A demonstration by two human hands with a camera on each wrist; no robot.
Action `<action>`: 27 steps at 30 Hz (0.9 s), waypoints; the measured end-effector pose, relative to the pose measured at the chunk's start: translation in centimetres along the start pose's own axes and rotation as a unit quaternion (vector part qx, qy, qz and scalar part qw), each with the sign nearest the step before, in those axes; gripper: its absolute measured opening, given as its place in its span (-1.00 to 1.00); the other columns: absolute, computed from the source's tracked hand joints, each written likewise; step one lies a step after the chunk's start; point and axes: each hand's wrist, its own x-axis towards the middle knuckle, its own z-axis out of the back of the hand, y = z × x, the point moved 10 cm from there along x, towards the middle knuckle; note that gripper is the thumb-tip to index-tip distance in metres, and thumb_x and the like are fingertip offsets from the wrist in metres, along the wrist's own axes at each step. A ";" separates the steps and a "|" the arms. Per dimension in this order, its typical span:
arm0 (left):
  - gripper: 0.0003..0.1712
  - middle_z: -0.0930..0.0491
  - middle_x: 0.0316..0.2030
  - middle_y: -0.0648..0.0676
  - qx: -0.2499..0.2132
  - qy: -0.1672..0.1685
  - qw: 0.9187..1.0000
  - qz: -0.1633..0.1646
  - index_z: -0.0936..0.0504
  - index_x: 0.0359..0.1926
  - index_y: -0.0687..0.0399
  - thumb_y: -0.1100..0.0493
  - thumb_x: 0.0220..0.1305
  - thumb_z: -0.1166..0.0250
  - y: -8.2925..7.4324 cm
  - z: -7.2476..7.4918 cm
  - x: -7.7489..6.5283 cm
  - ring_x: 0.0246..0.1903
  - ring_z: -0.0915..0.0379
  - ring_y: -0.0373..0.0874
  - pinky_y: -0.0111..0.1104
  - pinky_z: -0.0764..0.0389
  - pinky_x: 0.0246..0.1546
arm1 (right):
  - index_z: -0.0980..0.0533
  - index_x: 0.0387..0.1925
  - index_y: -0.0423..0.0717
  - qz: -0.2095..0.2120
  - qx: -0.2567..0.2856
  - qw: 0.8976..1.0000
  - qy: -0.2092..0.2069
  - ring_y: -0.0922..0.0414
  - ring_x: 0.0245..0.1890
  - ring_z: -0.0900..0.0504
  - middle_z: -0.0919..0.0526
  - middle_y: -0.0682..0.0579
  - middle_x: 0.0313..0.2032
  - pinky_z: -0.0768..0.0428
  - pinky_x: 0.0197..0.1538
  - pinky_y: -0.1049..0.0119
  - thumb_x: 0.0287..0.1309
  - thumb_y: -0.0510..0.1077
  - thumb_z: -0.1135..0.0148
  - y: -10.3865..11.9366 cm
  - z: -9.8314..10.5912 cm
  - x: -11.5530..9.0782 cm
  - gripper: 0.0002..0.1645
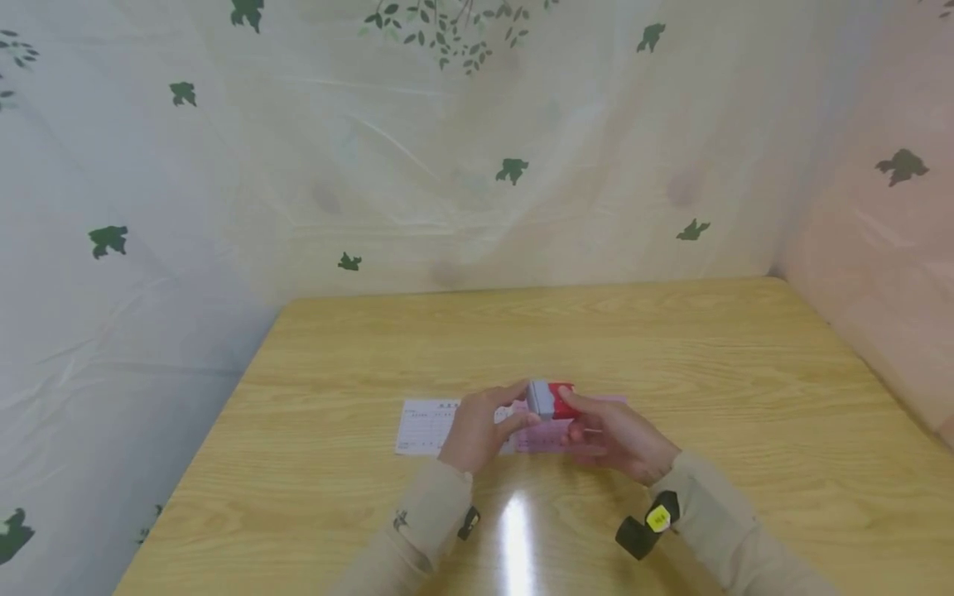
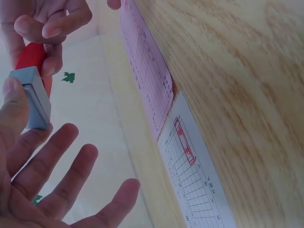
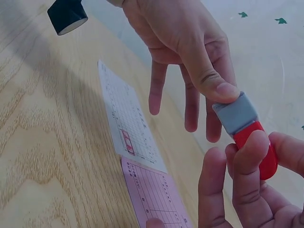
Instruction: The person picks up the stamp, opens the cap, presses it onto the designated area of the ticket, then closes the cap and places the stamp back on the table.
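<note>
Both hands hold a red stamp point(image 1: 555, 405) with a grey cap point(image 1: 540, 401), raised over the table. My left hand point(image 1: 475, 430) pinches the grey cap between thumb and index finger, its other fingers spread in the left wrist view. The red body is gripped by my right hand point(image 1: 622, 436), thumb on one side and fingers on the other. Below lie a white form point(image 2: 194, 185) and a pink form point(image 2: 142, 71), end to end. A red rectangular stamp mark point(image 3: 127, 142) shows on the white form. The stamp's face is hidden.
The wooden table point(image 1: 313, 497) reaches back to a pale curtain point(image 1: 417, 190) with green leaf and bird-like prints. Black camera mounts point(image 1: 639, 536) sit at the wrists. A light reflection lies on the table between the forearms.
</note>
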 end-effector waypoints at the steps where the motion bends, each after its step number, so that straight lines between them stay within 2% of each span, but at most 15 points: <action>1: -0.35 -0.60 0.21 0.14 -0.002 -0.002 1.000 0.004 -0.49 0.38 0.06 0.06 0.29 -0.36 0.1 0.0 0.0 0.28 -0.45 0.13 0.04 -0.40 0.34 | -0.58 -0.03 -0.02 0.001 -0.001 1.000 -0.001 0.05 -0.18 -0.58 -0.48 0.16 -0.52 -0.50 0.17 -0.05 0.45 0.23 -0.10 0.0 -0.1 0.0 -0.56; 5: -0.36 -0.55 0.26 0.15 0.001 -0.008 1.000 0.002 -0.50 0.35 0.10 0.05 0.28 -0.37 0.2 0.1 -0.1 0.30 -0.43 0.16 0.06 -0.37 0.36 | -0.59 -0.03 -0.03 0.000 -0.005 1.000 -0.006 0.05 -0.18 -0.58 -0.48 0.16 -0.53 -0.52 0.12 0.00 0.44 0.24 -0.11 0.0 -0.2 0.0 -0.55; 9: -0.35 -0.58 0.23 0.19 0.012 -0.004 1.000 -0.009 -0.51 0.35 0.12 0.02 0.28 -0.37 0.3 -0.1 -0.1 0.24 -0.49 0.16 0.04 -0.44 0.31 | -0.61 -0.03 -0.05 0.004 -0.025 1.000 -0.012 0.06 -0.23 -0.58 -0.51 0.14 -0.53 -0.53 0.04 0.08 0.44 0.23 -0.10 0.0 0.1 -0.1 -0.53; 13: -0.34 -0.64 0.15 0.17 0.006 0.006 1.000 0.010 -0.49 0.38 0.05 0.00 0.29 -0.37 0.5 -0.3 0.1 0.14 -0.55 0.10 0.01 -0.54 0.22 | -0.64 -0.12 -0.04 0.012 -0.048 0.999 -0.017 0.09 -0.30 -0.57 -0.52 0.13 -0.53 -0.55 0.00 0.11 0.45 0.24 -0.09 0.5 0.4 -0.3 -0.54; 19: -0.32 -0.64 0.14 0.15 -0.013 0.015 0.999 0.039 -0.48 0.39 0.02 0.00 0.29 -0.38 0.4 -0.2 0.2 0.11 -0.56 0.05 -0.03 -0.60 0.15 | -0.60 -0.05 -0.12 0.005 -0.063 0.998 -0.024 0.04 -0.24 -0.61 -0.54 0.10 -0.51 -0.56 0.08 0.04 0.43 0.29 -0.09 0.8 0.7 -0.6 -0.44; 27: -0.33 -0.62 0.17 0.18 -0.033 0.014 0.999 0.037 -0.50 0.37 0.07 0.02 0.28 -0.39 0.0 0.1 0.4 0.13 -0.55 0.09 0.01 -0.59 0.15 | -0.56 0.04 -0.19 0.004 -0.064 0.998 -0.019 0.01 -0.20 -0.62 -0.58 0.08 -0.43 -0.56 0.11 0.03 0.43 0.28 -0.08 1.2 0.9 -0.7 -0.39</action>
